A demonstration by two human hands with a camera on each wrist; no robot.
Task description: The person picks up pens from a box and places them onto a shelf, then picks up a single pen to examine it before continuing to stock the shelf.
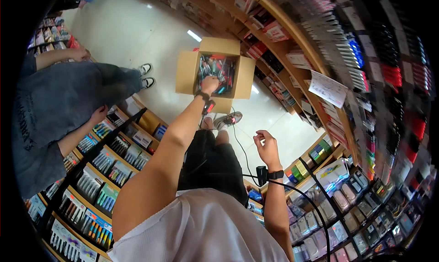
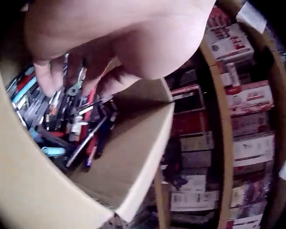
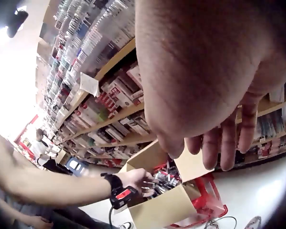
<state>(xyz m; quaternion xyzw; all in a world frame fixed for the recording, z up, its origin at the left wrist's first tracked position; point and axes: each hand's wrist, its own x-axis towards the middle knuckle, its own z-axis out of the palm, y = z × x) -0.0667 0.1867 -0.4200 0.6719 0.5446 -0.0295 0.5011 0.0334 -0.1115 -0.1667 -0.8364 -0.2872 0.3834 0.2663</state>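
Note:
My left hand (image 1: 210, 84) reaches down into an open cardboard box (image 1: 186, 72). The box holds a jumbled heap of pens (image 2: 61, 114) in black, red, blue and clear. Seen from the left wrist, the fingers (image 2: 46, 78) point down into the heap, spread apart from the thumb, with the fingertips among the pens. A red pen (image 2: 91, 102) lies close by the thumb. My right hand (image 1: 267, 148) hangs in the air to the right of the box, its fingers loosely bent and holding nothing.
The box rests on a red plastic crate (image 3: 207, 198). Shelves of boxed goods (image 1: 274, 31) run along the right, and pen racks (image 1: 93, 184) along the left. Another person (image 1: 68, 102) stands at the left. A black cable (image 1: 302, 191) trails from my right wrist.

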